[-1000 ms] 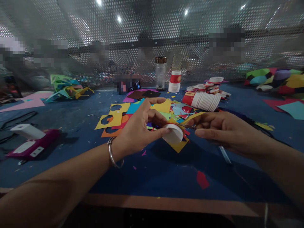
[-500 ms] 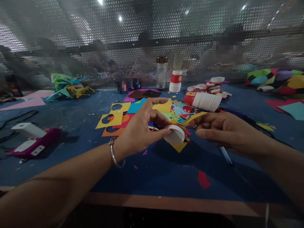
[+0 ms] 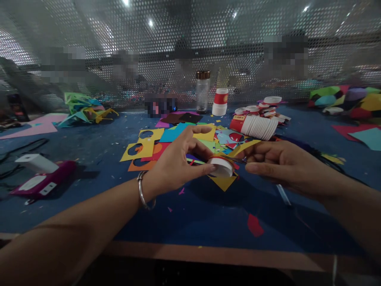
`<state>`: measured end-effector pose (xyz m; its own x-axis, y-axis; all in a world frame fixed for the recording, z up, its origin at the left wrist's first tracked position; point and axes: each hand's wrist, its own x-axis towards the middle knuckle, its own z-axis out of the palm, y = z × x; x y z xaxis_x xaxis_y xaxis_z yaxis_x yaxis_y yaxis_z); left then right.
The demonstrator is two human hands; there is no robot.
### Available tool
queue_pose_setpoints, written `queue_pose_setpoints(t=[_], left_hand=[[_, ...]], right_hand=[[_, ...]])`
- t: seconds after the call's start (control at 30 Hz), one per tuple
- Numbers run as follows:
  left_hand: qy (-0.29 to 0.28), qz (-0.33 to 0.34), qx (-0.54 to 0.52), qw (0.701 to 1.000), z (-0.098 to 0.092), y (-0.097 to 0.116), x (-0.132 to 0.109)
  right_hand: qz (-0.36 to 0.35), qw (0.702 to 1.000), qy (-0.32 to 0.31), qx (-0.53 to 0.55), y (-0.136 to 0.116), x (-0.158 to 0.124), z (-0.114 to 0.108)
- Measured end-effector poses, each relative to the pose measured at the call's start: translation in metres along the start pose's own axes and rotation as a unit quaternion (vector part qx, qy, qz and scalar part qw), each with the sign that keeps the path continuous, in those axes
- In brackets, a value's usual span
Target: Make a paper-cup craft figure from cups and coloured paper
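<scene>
The left hand (image 3: 178, 161) pinches a white paper-cup piece (image 3: 222, 169) between thumb and fingers; the right hand (image 3: 276, 165) clasps a thin, partly hidden tool (image 3: 239, 159) beside yellow paper (image 3: 244, 148).

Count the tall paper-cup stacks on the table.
2: one stack stands beside the clear bottle; another stack lies on its side beyond the right hand. Any behind the heap of cup pieces would be hidden.
</scene>
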<state>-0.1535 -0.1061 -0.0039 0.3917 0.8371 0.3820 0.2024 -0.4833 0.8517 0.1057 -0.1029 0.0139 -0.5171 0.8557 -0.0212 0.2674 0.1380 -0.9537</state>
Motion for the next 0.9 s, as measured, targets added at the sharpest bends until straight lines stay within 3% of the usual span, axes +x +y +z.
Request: queue_pose_setpoints(t=[0.17, 0.53, 0.9], left_hand=[[-0.004, -0.040, -0.019, 0.999, -0.0038, -0.0031, 0.0018], [0.010, 0.009, 0.010, 1.000, -0.0012, -0.0023, 0.0004], [0.030, 0.015, -0.007, 0.999, -0.0014, 0.0025, 0.0000]], right_hand=[[0.001, 1.000, -0.005, 0.007, -0.0046, 0.0000, 0.0011], [-0.008, 1.000, -0.006, 0.002, -0.0046, 0.0005, 0.0009], [-0.022, 1.000, -0.019, -0.001, -0.0047, 0.0008, -0.0003]])
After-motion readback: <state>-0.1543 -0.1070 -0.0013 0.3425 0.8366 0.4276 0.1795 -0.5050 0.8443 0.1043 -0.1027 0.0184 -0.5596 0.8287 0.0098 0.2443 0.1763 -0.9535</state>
